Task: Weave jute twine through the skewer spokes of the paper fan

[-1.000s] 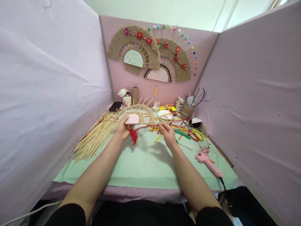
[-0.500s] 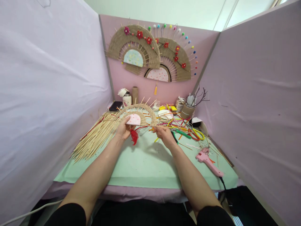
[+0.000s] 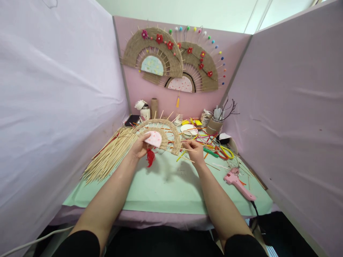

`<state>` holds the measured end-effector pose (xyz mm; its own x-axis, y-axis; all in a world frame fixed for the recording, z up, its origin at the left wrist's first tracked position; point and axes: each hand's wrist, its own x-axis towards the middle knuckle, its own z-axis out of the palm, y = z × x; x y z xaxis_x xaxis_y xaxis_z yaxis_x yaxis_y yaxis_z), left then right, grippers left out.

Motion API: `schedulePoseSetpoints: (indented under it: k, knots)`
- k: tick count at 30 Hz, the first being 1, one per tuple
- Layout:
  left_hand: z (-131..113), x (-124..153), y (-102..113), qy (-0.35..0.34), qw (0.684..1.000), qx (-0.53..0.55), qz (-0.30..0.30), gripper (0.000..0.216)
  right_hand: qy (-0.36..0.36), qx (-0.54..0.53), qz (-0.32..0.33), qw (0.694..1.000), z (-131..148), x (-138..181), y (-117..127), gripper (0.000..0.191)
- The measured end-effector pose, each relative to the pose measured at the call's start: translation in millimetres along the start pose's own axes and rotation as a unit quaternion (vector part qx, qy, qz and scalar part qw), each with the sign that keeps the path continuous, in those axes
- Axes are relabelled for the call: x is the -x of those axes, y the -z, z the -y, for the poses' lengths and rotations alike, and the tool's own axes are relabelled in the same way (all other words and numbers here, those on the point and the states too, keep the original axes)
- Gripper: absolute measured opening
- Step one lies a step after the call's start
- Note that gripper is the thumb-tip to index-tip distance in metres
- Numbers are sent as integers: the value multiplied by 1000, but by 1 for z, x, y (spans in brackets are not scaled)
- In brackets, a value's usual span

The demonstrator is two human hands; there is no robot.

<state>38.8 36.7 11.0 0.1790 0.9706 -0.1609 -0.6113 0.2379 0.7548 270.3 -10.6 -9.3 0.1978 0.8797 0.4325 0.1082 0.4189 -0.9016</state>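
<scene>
A small half-round fan [image 3: 175, 132] of thin sticks woven with tan twine is held up above the table. My left hand [image 3: 139, 146] is closed on it at the pink spotted half-circle [image 3: 154, 139], thumb on top. A red tassel [image 3: 150, 157] hangs below that hand. Just beyond the fan's right edge, my right hand [image 3: 195, 150] is closed in a pinch, with bare stick ends [image 3: 187, 159] beside and below its fingers. What lies between those fingertips is too small to make out.
Left of the fan lies a big bundle of thin sticks [image 3: 107, 157]. Coloured pipe cleaners [image 3: 227, 151] and green-handled tool [image 3: 211, 152] lie to the right, with a pink glue gun [image 3: 239, 184] nearer. Jars and a twine spool [image 3: 154, 108] stand behind; larger fans [image 3: 171, 60] hang on the back panel.
My right hand has moved slightly right and its fingers now pinch beyond the fan's edge. The fan has tilted, its right end lower, and the tassel has swung slightly left.
</scene>
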Motion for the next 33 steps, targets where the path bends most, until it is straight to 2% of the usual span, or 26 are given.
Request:
schedulePoseSetpoints:
  k: [9, 19, 26, 33]
  knots:
    - [-10, -2, 14, 8, 998, -61, 24, 15, 105, 143, 12, 984, 4, -2, 11, 25]
    - [-22, 3, 17, 14, 994, -110, -1, 13, 208, 227, -44, 950, 1, -9, 27, 27]
    - [-25, 6, 21, 47, 990, -126, 31, 13, 173, 192, 4, 966, 2, -8, 23, 20]
    - [-14, 5, 22, 90, 983, -142, 79, 15, 85, 127, 30, 988, 0, -1, 10, 21]
